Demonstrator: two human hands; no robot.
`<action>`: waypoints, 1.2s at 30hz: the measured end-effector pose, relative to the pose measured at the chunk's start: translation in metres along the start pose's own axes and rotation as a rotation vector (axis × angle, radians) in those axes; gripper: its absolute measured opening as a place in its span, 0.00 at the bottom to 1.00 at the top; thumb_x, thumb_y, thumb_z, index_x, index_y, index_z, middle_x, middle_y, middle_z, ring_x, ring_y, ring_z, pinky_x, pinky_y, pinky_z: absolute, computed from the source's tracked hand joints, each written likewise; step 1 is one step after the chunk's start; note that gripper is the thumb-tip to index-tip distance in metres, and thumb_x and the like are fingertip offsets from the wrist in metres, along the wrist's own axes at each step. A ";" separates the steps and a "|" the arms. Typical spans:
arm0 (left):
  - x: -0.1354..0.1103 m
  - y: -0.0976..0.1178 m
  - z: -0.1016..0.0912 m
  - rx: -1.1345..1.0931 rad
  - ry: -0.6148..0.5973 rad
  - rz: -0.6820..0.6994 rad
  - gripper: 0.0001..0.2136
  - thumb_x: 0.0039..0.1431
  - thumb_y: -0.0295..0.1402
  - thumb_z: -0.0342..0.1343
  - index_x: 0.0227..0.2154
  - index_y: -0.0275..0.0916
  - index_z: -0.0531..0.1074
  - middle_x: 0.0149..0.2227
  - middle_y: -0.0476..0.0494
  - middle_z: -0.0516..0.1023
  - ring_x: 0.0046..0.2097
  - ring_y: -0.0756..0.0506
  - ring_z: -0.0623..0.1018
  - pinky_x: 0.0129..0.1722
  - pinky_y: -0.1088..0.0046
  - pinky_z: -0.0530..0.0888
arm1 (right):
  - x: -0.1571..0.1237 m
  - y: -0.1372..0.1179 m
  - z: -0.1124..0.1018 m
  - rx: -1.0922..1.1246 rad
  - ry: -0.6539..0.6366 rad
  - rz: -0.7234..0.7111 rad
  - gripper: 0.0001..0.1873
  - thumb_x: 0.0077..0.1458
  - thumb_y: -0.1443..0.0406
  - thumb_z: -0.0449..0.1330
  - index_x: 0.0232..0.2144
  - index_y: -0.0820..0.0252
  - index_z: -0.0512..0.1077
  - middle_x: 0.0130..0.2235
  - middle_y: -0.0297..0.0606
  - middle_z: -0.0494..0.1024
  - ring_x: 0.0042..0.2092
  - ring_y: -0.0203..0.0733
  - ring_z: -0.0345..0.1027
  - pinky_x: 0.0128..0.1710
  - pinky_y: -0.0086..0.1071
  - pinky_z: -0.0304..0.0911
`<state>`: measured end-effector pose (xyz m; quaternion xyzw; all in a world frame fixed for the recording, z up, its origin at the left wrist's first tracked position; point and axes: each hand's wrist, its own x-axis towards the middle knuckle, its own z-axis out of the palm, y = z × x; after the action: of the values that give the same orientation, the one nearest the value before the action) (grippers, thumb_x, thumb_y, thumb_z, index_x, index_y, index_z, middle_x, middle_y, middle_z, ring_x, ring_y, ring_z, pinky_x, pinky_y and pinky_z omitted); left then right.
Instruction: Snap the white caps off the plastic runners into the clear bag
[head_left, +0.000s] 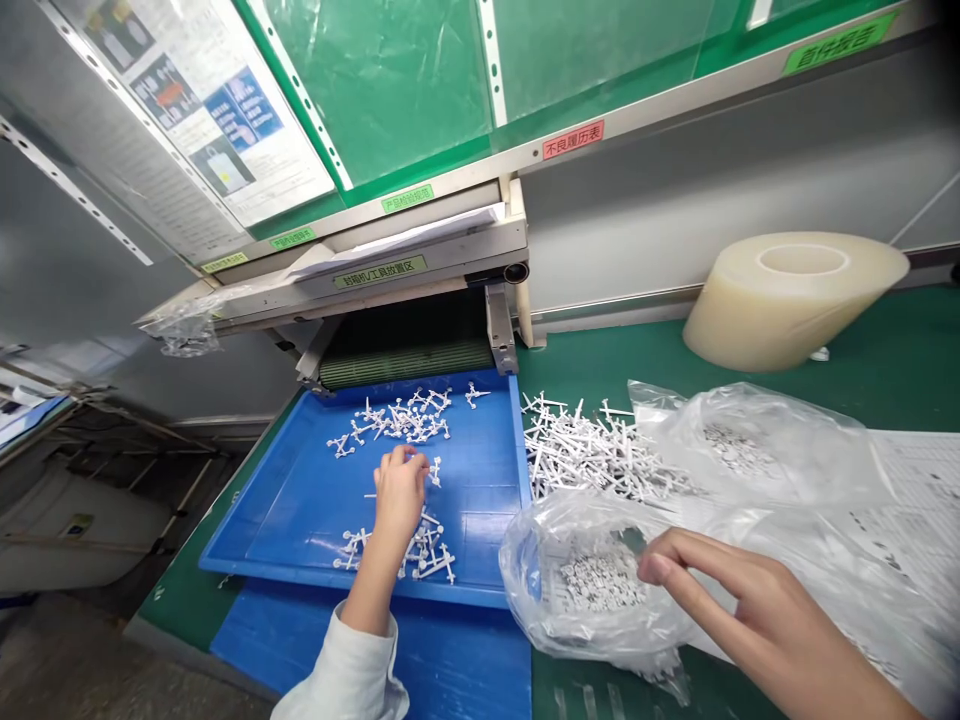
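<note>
Looking down from the head view, I position my left hand [399, 495] over the middle of the blue tray [315, 572]. Its fingers [396, 462] curl downward, close together; white plastic parts show beside the tips, but I cannot tell whether any is gripped. One cluster of branched white parts [409, 420] lies in the far half of the tray; a second cluster [433, 552] lies in the near half, partly behind my wrist.

My right hand [739, 590] is at the open clear bag [529, 565], to the right of the tray. Its thumb and forefinger converge at the tips; I cannot tell whether a part is between them. Small white pieces [600, 582] fill the bottom of this bag. Just beyond it, against the tray's right side, a loose pile of white sticks [589, 450] rests on the green counter [600, 350]. A second clear bag [817, 450] lies right of the pile. A tape roll [784, 310] stands farther back. A conveyor belt [409, 350] ends at the tray's far edge.
</note>
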<state>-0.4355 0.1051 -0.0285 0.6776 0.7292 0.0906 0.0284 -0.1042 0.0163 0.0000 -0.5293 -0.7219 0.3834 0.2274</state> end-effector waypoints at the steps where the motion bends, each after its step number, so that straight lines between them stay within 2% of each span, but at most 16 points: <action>1: -0.003 0.003 -0.003 -0.041 0.028 0.010 0.08 0.58 0.23 0.51 0.28 0.38 0.74 0.49 0.37 0.71 0.50 0.35 0.69 0.45 0.55 0.68 | -0.002 -0.001 0.000 0.011 -0.014 0.004 0.20 0.65 0.56 0.42 0.27 0.55 0.65 0.29 0.35 0.73 0.31 0.41 0.70 0.31 0.31 0.63; 3: -0.011 0.011 -0.011 -0.139 0.079 0.037 0.09 0.58 0.25 0.50 0.27 0.39 0.73 0.50 0.37 0.70 0.51 0.35 0.68 0.47 0.56 0.67 | -0.003 -0.003 0.001 0.033 -0.026 0.007 0.20 0.65 0.56 0.42 0.27 0.55 0.65 0.29 0.34 0.73 0.31 0.41 0.69 0.30 0.30 0.62; 6: -0.025 0.028 -0.022 -0.315 0.091 0.088 0.08 0.60 0.29 0.49 0.29 0.41 0.72 0.38 0.42 0.74 0.43 0.41 0.72 0.45 0.64 0.68 | -0.002 -0.009 0.003 0.066 -0.015 0.012 0.20 0.65 0.57 0.42 0.26 0.55 0.65 0.29 0.34 0.73 0.31 0.40 0.69 0.30 0.29 0.62; 8: -0.031 0.037 -0.022 -0.432 0.062 0.099 0.09 0.61 0.31 0.48 0.28 0.41 0.72 0.31 0.46 0.75 0.37 0.43 0.72 0.40 0.67 0.68 | 0.001 -0.014 0.005 0.070 -0.014 0.008 0.20 0.65 0.57 0.42 0.26 0.55 0.65 0.28 0.34 0.73 0.31 0.40 0.69 0.30 0.30 0.62; 10: -0.032 0.040 -0.012 -0.543 0.033 0.074 0.08 0.59 0.30 0.50 0.26 0.40 0.71 0.27 0.49 0.74 0.33 0.45 0.72 0.37 0.69 0.67 | 0.002 -0.019 0.008 0.057 -0.028 -0.011 0.19 0.65 0.58 0.42 0.26 0.56 0.64 0.28 0.34 0.73 0.31 0.40 0.69 0.30 0.30 0.62; 13: -0.026 0.032 0.012 -0.721 -0.011 -0.007 0.08 0.58 0.31 0.54 0.24 0.37 0.69 0.23 0.52 0.69 0.28 0.48 0.71 0.31 0.71 0.68 | 0.000 -0.021 0.010 0.039 -0.052 -0.029 0.19 0.65 0.58 0.42 0.25 0.56 0.64 0.28 0.33 0.73 0.31 0.39 0.69 0.31 0.30 0.62; 16: -0.020 0.020 0.032 -0.908 -0.048 -0.095 0.10 0.61 0.35 0.54 0.26 0.35 0.68 0.23 0.54 0.68 0.24 0.52 0.69 0.26 0.74 0.69 | -0.002 -0.019 0.008 0.034 -0.058 -0.023 0.20 0.66 0.58 0.41 0.25 0.55 0.64 0.28 0.32 0.72 0.30 0.39 0.69 0.30 0.30 0.62; 18: -0.020 0.015 0.037 -1.016 -0.059 -0.144 0.11 0.63 0.37 0.53 0.28 0.34 0.68 0.24 0.54 0.68 0.22 0.53 0.68 0.23 0.76 0.68 | 0.000 -0.019 0.007 0.031 -0.053 -0.021 0.20 0.66 0.58 0.42 0.25 0.55 0.64 0.27 0.32 0.72 0.30 0.39 0.69 0.30 0.30 0.62; 21: -0.027 0.020 0.029 -1.140 -0.051 -0.175 0.13 0.62 0.38 0.52 0.27 0.35 0.67 0.22 0.55 0.65 0.21 0.54 0.65 0.22 0.77 0.66 | 0.009 -0.027 0.009 0.057 -0.007 -0.037 0.18 0.65 0.58 0.43 0.28 0.54 0.67 0.31 0.34 0.74 0.33 0.42 0.71 0.33 0.32 0.64; 24: -0.043 0.039 0.008 -1.211 -0.017 -0.146 0.13 0.58 0.40 0.55 0.24 0.36 0.67 0.23 0.54 0.64 0.25 0.52 0.66 0.26 0.77 0.65 | 0.023 -0.041 0.017 0.098 0.037 -0.048 0.14 0.63 0.59 0.47 0.43 0.55 0.69 0.40 0.39 0.76 0.40 0.45 0.71 0.39 0.36 0.65; 26: -0.056 0.054 -0.009 -1.225 -0.003 -0.105 0.12 0.56 0.39 0.58 0.24 0.36 0.69 0.25 0.52 0.66 0.28 0.51 0.67 0.29 0.76 0.64 | 0.031 -0.050 0.023 0.131 0.009 -0.043 0.18 0.61 0.59 0.48 0.50 0.59 0.66 0.42 0.43 0.76 0.40 0.47 0.71 0.39 0.39 0.65; 28: -0.068 0.068 -0.023 -1.206 -0.001 -0.036 0.10 0.55 0.36 0.59 0.23 0.37 0.71 0.27 0.51 0.67 0.31 0.50 0.67 0.32 0.76 0.64 | 0.036 -0.055 0.027 0.172 -0.034 -0.054 0.16 0.61 0.59 0.47 0.46 0.61 0.68 0.38 0.43 0.76 0.37 0.47 0.71 0.36 0.39 0.63; 30: -0.077 0.078 -0.030 -1.172 -0.013 0.068 0.09 0.56 0.34 0.59 0.23 0.38 0.72 0.27 0.50 0.67 0.32 0.49 0.68 0.34 0.75 0.64 | 0.036 -0.055 0.029 0.203 -0.057 -0.079 0.15 0.61 0.60 0.46 0.32 0.59 0.69 0.30 0.39 0.75 0.32 0.45 0.69 0.32 0.37 0.60; 32: -0.082 0.086 -0.031 -1.190 0.029 0.123 0.07 0.58 0.35 0.58 0.27 0.39 0.74 0.29 0.49 0.69 0.33 0.48 0.69 0.35 0.75 0.64 | 0.034 -0.051 0.028 0.226 -0.057 -0.077 0.18 0.62 0.60 0.44 0.23 0.57 0.64 0.24 0.35 0.70 0.27 0.41 0.64 0.28 0.33 0.57; 34: -0.086 0.095 -0.026 -1.307 0.114 0.041 0.08 0.59 0.39 0.56 0.32 0.40 0.74 0.33 0.47 0.71 0.36 0.48 0.70 0.37 0.75 0.66 | 0.029 -0.046 0.027 0.385 -0.035 -0.011 0.20 0.63 0.56 0.45 0.22 0.57 0.63 0.22 0.32 0.67 0.23 0.36 0.59 0.24 0.30 0.54; 36: -0.089 0.107 -0.019 -1.447 0.102 -0.072 0.09 0.59 0.40 0.56 0.33 0.40 0.75 0.35 0.45 0.73 0.38 0.47 0.71 0.39 0.74 0.67 | 0.023 -0.044 0.027 0.642 0.016 0.093 0.20 0.61 0.51 0.49 0.25 0.58 0.66 0.23 0.30 0.67 0.21 0.33 0.56 0.23 0.27 0.53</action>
<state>-0.3262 0.0217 0.0011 0.4594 0.5090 0.5811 0.4385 -0.1578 0.0231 0.0164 -0.4659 -0.5374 0.5973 0.3705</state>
